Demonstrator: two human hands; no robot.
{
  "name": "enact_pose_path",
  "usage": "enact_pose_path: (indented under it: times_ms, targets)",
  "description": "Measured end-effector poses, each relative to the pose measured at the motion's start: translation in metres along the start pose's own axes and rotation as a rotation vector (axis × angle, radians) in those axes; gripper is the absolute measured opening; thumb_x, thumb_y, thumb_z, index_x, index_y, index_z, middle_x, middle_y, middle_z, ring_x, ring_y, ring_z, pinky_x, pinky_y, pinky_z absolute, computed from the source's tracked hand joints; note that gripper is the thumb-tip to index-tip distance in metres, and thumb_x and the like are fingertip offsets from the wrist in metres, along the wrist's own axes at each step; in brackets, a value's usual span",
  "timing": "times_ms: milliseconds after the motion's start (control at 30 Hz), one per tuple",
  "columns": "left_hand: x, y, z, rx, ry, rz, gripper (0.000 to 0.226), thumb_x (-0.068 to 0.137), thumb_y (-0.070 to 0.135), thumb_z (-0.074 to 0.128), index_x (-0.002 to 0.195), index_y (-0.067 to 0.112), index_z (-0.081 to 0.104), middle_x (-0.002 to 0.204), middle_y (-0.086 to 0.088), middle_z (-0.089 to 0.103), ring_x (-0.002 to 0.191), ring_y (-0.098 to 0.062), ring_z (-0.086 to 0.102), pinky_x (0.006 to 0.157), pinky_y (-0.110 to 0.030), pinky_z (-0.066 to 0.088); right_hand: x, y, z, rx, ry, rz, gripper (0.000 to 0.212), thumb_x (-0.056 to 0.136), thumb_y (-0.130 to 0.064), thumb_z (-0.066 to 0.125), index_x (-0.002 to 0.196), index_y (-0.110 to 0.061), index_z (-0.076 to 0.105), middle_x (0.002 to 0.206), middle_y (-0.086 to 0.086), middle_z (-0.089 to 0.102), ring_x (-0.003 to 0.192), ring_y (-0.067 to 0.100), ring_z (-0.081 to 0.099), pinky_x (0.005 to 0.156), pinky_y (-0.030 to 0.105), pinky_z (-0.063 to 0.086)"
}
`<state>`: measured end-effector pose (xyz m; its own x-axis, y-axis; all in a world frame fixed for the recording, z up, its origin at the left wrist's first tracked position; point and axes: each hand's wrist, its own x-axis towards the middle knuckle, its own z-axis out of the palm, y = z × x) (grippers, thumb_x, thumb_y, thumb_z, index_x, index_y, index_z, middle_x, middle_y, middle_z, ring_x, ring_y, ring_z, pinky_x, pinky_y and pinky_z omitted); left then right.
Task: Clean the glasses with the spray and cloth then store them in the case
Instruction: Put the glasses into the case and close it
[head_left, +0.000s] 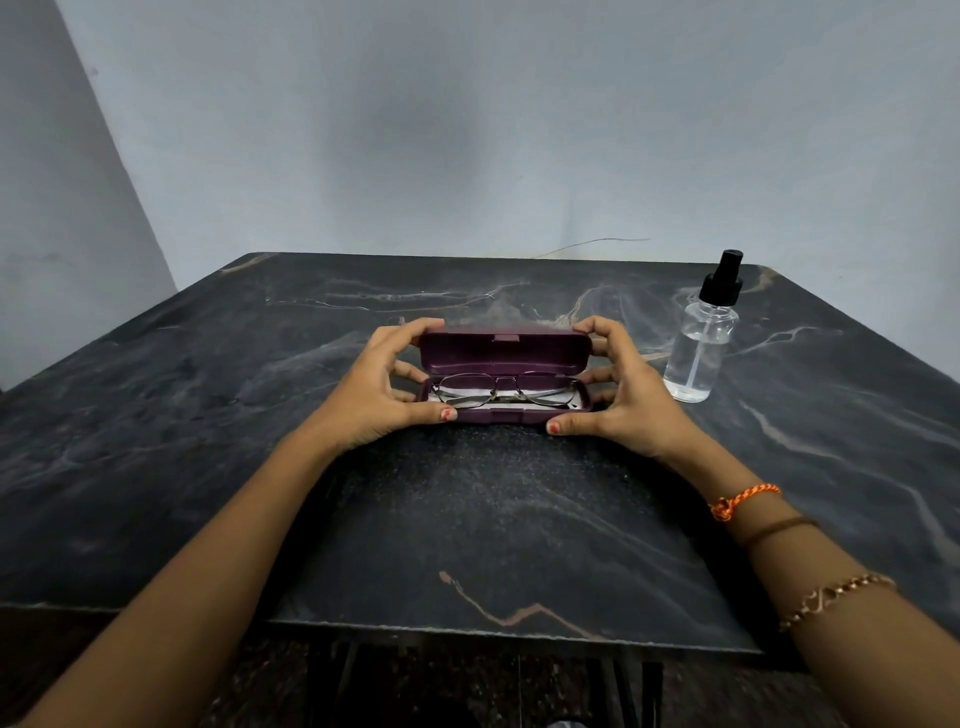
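Glasses (506, 392) are lying folded inside the open purple case (504, 374), which both hands are holding at its ends.

Left hand (382, 387) and right hand (626, 395) are each curling their fingers (402, 332) round the raised lid while the thumbs are pressing on the front edge of the base; the case is sitting mid-surface (493, 519). Whether the person is opening or closing it I cannot tell; either way, moving both ends of the lid evenly should be keeping the hinge from twisting and the frame from being pinched. A pale lining or cloth is showing under the lenses. Well to the right, a clear spray bottle (701, 348) is standing upright, partly filled with liquid.
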<state>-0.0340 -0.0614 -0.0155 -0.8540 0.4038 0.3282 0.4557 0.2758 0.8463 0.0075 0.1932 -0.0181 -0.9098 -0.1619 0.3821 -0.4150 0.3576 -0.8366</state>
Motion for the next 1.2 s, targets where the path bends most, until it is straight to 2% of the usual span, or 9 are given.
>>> enact_pose_path:
  times_ms: [133,233,300,400,533,600,800,1033,1200]
  targets:
    - [-0.002,0.003,0.002,0.033,0.006,0.029,0.072,0.063,0.007,0.078,0.120,0.034,0.045,0.121,0.006,0.037,0.095,-0.015,0.055,0.073,-0.023,0.057,0.000,0.000,0.000,-0.025,0.000,-0.007,0.073,0.056,-0.006,0.084,0.101,-0.038,0.037,0.121,-0.001,0.045,0.089,0.020,0.058,0.067,0.021,0.057]
    - [-0.003,0.004,0.004,0.071,-0.002,0.035,0.063,0.065,0.008,0.078,0.117,0.030,0.050,0.120,0.002,0.039,0.097,-0.015,0.053,0.078,-0.026,0.055,-0.001,-0.001,0.000,-0.041,-0.002,-0.020,0.064,0.059,-0.005,0.083,0.094,-0.033,0.038,0.109,-0.008,0.047,0.083,0.017,0.058,0.065,0.017,0.056]
    - [-0.003,0.003,0.004,0.109,-0.017,0.051,0.060,0.065,0.011,0.079,0.115,0.030,0.052,0.117,0.003,0.041,0.102,-0.009,0.051,0.078,-0.019,0.054,-0.001,-0.001,0.000,-0.068,-0.009,-0.025,0.057,0.060,-0.006,0.082,0.090,-0.031,0.040,0.103,-0.002,0.051,0.081,0.015,0.058,0.064,0.015,0.054]
    - [-0.003,0.001,0.002,0.246,-0.035,0.092,0.061,0.062,0.018,0.081,0.113,0.032,0.052,0.114,0.004,0.043,0.104,-0.004,0.047,0.077,-0.009,0.047,-0.001,-0.002,0.001,-0.122,-0.004,-0.020,0.051,0.060,-0.009,0.083,0.087,-0.031,0.045,0.107,0.011,0.053,0.086,0.018,0.057,0.068,0.014,0.053]
    - [-0.004,0.002,0.003,0.348,-0.016,0.117,0.060,0.061,0.021,0.082,0.115,0.028,0.055,0.114,0.000,0.048,0.106,-0.015,0.049,0.091,-0.027,0.040,-0.001,-0.003,0.001,-0.155,0.006,-0.019,0.049,0.060,-0.011,0.083,0.091,-0.031,0.051,0.112,0.006,0.050,0.094,0.019,0.057,0.072,0.011,0.052]
    - [-0.004,0.003,0.003,0.395,-0.005,0.133,0.060,0.061,0.023,0.082,0.115,0.027,0.056,0.113,0.002,0.049,0.105,-0.016,0.050,0.092,-0.032,0.041,-0.001,-0.004,0.000,-0.190,0.009,-0.019,0.048,0.060,-0.013,0.083,0.094,-0.030,0.053,0.112,0.006,0.051,0.095,0.019,0.057,0.074,0.011,0.051]
    - [-0.006,0.005,0.002,0.495,0.024,0.160,0.058,0.062,0.029,0.081,0.115,0.029,0.057,0.111,0.008,0.050,0.102,-0.013,0.050,0.085,-0.032,0.041,-0.003,-0.005,0.001,-0.266,0.025,-0.018,0.047,0.061,-0.017,0.083,0.098,-0.028,0.056,0.112,0.006,0.052,0.096,0.017,0.054,0.078,0.012,0.045]
    - [-0.008,0.008,0.002,0.528,0.036,0.183,0.056,0.061,0.029,0.081,0.113,0.028,0.060,0.109,0.008,0.050,0.098,-0.012,0.050,0.082,-0.030,0.041,-0.004,-0.009,0.001,-0.282,0.022,0.000,0.047,0.060,-0.016,0.084,0.099,-0.022,0.058,0.111,0.005,0.052,0.098,0.019,0.055,0.088,0.027,0.047]
    - [-0.008,0.009,0.002,0.534,0.033,0.183,0.055,0.062,0.029,0.081,0.113,0.028,0.060,0.108,0.007,0.050,0.096,-0.013,0.050,0.082,-0.034,0.044,-0.004,-0.010,0.001,-0.293,0.024,-0.005,0.046,0.060,-0.015,0.083,0.096,-0.025,0.057,0.111,0.007,0.052,0.099,0.020,0.055,0.088,0.026,0.045]
